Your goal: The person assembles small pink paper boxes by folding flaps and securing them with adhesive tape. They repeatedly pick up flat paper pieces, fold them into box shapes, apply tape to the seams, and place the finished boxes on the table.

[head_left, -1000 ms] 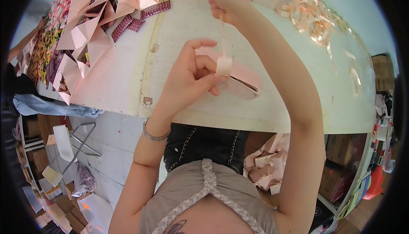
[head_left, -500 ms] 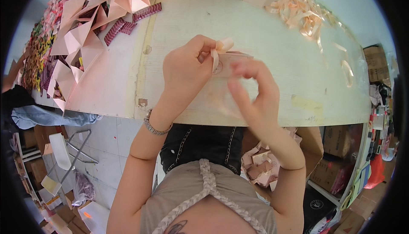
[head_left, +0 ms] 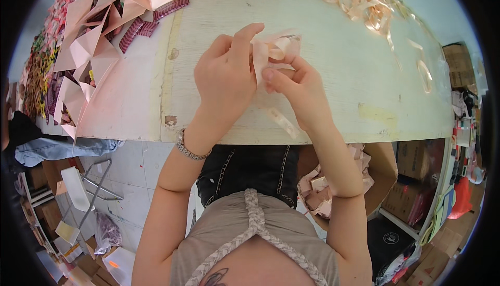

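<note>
A satin ribbon (head_left: 260,61) in pale peach is looped around a small pale pink folded paper piece (head_left: 296,42) above the table. My left hand (head_left: 225,72) is closed on the ribbon and paper from the left, its index finger raised; its other fingertips are hidden. With thumb and forefinger, my right hand (head_left: 301,88) pinches the ribbon on the near side. One ribbon tail (head_left: 283,122) hangs below, toward the table's near edge.
Pale table (head_left: 219,124) under my hands. Folded pink paper shapes (head_left: 99,51) and striped purple ribbon pieces (head_left: 138,32) lie at the left. Loose peach ribbons (head_left: 364,4) are heaped far right. Below the near edge stands a carton (head_left: 384,179) with pink paper pieces.
My right hand, blurred and apart before, has come in and pinches the ribbon. The left index finger has lifted. A ribbon tail now shows below the hands.
</note>
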`<state>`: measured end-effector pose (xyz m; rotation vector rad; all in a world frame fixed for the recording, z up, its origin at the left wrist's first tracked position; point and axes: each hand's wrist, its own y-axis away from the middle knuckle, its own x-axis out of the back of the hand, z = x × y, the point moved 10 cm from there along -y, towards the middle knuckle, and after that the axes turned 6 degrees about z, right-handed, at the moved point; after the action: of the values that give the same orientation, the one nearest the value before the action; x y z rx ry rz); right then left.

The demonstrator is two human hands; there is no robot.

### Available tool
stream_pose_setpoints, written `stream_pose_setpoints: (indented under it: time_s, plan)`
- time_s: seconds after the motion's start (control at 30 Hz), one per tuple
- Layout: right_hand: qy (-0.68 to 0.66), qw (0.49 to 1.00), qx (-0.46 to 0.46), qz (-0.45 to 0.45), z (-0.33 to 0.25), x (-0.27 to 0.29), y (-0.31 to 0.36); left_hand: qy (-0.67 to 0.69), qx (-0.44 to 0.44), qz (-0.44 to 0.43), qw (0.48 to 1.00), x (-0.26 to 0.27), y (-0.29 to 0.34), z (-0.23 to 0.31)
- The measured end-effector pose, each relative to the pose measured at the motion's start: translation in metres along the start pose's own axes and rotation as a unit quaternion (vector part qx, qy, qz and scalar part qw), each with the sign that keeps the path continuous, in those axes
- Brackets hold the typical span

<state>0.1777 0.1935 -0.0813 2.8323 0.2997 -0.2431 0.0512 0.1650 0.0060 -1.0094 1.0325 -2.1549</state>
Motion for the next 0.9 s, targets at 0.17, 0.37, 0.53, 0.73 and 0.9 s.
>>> stream_pose_setpoints:
  time_s: [0.17,0.37,0.53,0.73,0.9]
  plan:
    - [0.021,1.000,0.021,0.003,-0.008,0.002,0.018,0.020,-0.037,0.017,0.999,0.001,0.004,0.001]
    - [0.026,0.997,0.066,0.017,-0.013,-0.002,0.011,0.030,-0.031,-0.008,0.999,-0.003,0.003,0.000]
    - [0.267,0.956,0.097,0.079,-0.012,0.016,-0.004,0.125,0.055,-0.073,0.988,-0.010,-0.002,-0.017]
    - [0.453,0.716,0.515,0.131,-0.086,-0.017,0.027,0.170,0.132,-0.133,0.968,-0.019,0.001,-0.023]
    - [0.287,0.860,0.422,0.033,-0.076,-0.008,-0.003,0.179,0.095,-0.136,0.970,-0.019,-0.004,-0.025]
